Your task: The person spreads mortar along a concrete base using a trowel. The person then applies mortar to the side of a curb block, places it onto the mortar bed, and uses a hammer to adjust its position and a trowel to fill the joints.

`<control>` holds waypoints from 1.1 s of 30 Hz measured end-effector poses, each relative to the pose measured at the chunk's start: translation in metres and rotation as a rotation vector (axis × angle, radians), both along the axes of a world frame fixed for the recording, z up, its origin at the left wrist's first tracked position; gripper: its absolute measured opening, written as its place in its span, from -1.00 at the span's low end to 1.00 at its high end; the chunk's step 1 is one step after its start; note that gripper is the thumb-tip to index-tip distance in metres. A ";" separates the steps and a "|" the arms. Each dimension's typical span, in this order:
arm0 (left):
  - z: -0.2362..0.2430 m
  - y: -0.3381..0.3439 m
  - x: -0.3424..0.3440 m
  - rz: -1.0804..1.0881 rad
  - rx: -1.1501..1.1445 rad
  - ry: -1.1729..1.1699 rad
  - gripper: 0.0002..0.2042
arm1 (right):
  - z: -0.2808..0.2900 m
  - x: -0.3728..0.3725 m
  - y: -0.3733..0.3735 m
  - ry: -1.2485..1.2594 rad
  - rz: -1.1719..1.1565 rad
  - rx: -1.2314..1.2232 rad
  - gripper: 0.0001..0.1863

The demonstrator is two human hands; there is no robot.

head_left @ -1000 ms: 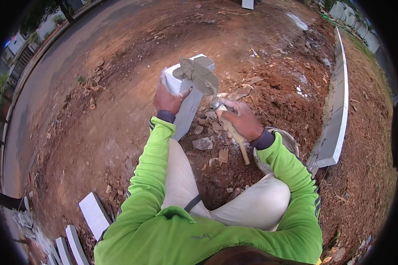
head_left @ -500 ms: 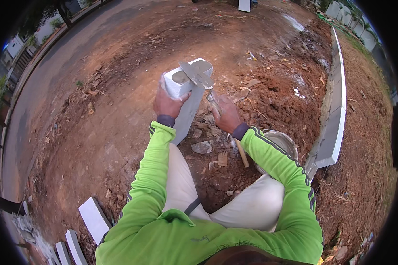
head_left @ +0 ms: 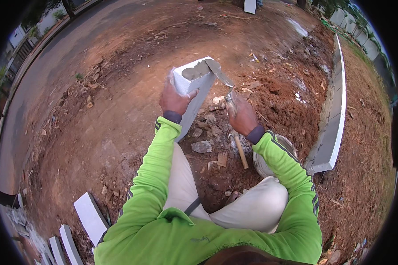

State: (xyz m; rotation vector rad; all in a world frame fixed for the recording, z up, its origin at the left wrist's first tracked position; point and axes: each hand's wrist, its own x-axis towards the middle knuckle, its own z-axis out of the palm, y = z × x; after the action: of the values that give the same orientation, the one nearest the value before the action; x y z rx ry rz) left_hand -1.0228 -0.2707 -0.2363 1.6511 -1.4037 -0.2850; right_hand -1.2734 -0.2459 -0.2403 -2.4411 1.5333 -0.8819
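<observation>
1. Head view: left hand has its fingers wrapped around the upper end of a white block, which tilts upward near the left leg.
2. The right hand grasps a trowel, blade at the block's top right edge.
3. Mortar coats that top.
4. A hammer lies beside a bucket.

bright, diffuse outdoor daylight, soft faint shadows, white block brightest on top and greyer down its side, long pale kerb bowed by fisheye distortion, black corners, softer detail toward the rim
</observation>
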 end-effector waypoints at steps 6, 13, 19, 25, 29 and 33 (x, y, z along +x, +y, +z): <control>-0.005 -0.005 0.003 0.037 -0.002 -0.009 0.08 | 0.032 0.023 0.052 0.011 0.110 0.106 -0.43; -0.003 -0.018 -0.003 0.003 -0.001 -0.016 0.07 | 0.048 0.012 0.066 -0.113 0.236 0.053 -0.39; -0.001 -0.023 -0.010 -0.007 0.008 -0.053 0.08 | 0.065 -0.028 0.048 -0.876 0.308 1.082 -0.51; -0.004 -0.023 -0.015 0.013 -0.054 -0.064 0.08 | 0.059 -0.041 0.047 -1.163 0.379 1.145 -0.60; -0.025 -0.025 -0.007 -0.015 -0.043 -0.015 0.05 | 0.065 -0.035 0.051 -0.966 0.318 1.031 -0.61; -0.040 -0.036 -0.005 -0.033 -0.065 -0.007 0.02 | 0.063 -0.029 0.054 -0.850 0.330 0.988 -0.59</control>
State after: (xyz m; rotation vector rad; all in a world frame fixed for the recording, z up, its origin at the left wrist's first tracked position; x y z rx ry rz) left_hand -1.0278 -0.3064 -0.2759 1.5787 -1.4321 -0.2500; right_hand -1.3023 -0.1921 -0.1778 -1.2784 0.8636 -0.6883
